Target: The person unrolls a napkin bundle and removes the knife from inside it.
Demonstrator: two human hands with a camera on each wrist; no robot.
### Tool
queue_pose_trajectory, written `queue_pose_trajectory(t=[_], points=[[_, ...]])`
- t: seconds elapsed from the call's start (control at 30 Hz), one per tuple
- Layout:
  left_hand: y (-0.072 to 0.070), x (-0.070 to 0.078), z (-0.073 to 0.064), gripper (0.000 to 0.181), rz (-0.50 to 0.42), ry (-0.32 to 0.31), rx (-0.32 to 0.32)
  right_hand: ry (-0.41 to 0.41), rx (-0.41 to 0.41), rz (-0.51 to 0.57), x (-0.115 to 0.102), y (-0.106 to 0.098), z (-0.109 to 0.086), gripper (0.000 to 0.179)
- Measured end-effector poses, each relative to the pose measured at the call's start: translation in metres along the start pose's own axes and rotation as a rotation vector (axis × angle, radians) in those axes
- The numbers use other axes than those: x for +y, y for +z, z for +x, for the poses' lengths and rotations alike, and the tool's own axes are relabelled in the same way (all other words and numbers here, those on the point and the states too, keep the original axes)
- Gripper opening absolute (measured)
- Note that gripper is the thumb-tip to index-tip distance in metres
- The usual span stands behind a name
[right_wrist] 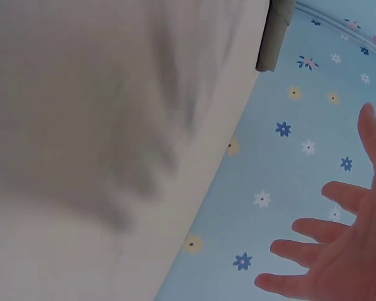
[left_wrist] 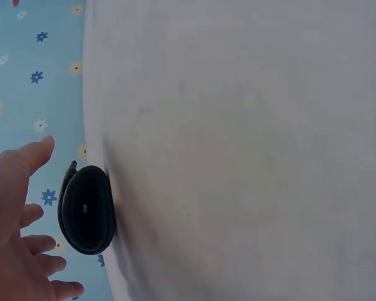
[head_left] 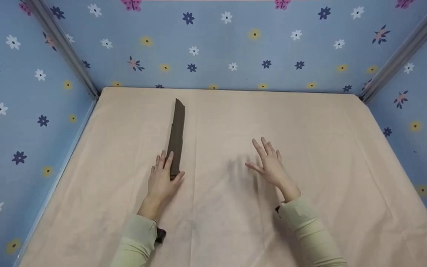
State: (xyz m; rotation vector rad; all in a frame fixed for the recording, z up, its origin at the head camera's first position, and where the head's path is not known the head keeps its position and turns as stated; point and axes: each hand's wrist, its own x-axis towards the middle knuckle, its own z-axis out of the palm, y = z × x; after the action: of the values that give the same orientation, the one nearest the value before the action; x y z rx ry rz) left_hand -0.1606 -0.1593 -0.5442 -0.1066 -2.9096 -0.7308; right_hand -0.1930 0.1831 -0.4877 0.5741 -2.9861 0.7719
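A long, dark olive-brown roll of what looks like cloth [head_left: 177, 137] lies lengthwise on the table, left of the middle. In the left wrist view the near end of the roll [left_wrist: 86, 210] shows as a dark oval with a loose edge at one side. My left hand [head_left: 161, 181] is at this near end, thumb and fingers spread to either side of it; whether they touch it I cannot tell. Off to the right, my right hand [head_left: 271, 167] hovers over the table with fingers spread, holding nothing. Part of the roll [right_wrist: 276, 34] appears at the top of the right wrist view.
A pale, creased cloth [head_left: 228, 222] covers the table. Blue flowered panels [head_left: 213, 44] stand along its back and both sides, with grey metal posts [head_left: 63, 48] at the back corners.
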Motion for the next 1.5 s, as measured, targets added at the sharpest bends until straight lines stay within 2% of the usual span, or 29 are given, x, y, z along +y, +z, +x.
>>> queue_pose_trajectory(t=[0.33, 0.63, 0.9, 1.2, 1.5], points=[[-0.001, 0.000, 0.000, 0.072, -0.022, -0.025, -0.008, -0.037, 0.008, 0.057, -0.019, 0.027, 0.002, 0.076], [-0.002, 0.000, 0.002, 0.070, -0.004, -0.042, -0.011, -0.061, -0.014, 0.089, -0.034, 0.042, 0.012, 0.075], [-0.001, 0.000, 0.002, 0.067, -0.010, -0.041, 0.000, -0.088, -0.077, 0.095, -0.041, 0.050, 0.022, 0.074], [-0.004, -0.002, 0.002, 0.063, -0.019, -0.062, -0.001, -0.110, -0.108, 0.062, -0.047, 0.055, 0.035, 0.072], [-0.009, -0.004, 0.000, 0.056, -0.065, -0.064, 0.031, -0.190, -0.141, 0.082, -0.053, 0.062, 0.045, 0.070]])
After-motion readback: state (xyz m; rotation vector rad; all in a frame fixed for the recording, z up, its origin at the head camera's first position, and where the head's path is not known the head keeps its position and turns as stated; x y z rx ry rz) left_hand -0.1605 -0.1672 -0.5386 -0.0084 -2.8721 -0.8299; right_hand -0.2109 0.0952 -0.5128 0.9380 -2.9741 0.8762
